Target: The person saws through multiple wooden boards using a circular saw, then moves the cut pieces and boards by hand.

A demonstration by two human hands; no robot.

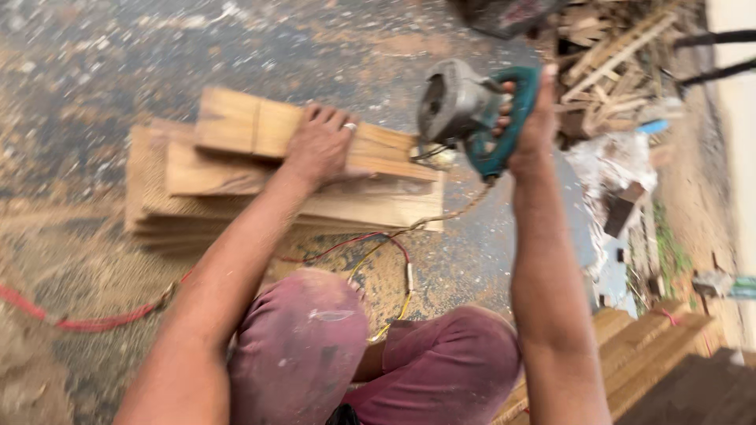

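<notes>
My left hand (319, 143), with a ring on one finger, lies flat on the top board of a low stack of wooden planks (213, 177) on the ground in front of my knees. My right hand (531, 118) is raised to the right of the stack and grips the teal handle of a hand-held circular saw (461, 106) with a grey metal motor housing. The saw hangs in the air just beyond the right end of the planks, apart from the wood. Its cable runs down toward my knees.
Red and yellow wires (378, 252) trail over the sawdust-covered ground. A heap of scrap wood offcuts (614, 63) lies at the upper right, with white plastic sheeting (606, 169) below it. More stacked planks (654, 346) sit at the lower right.
</notes>
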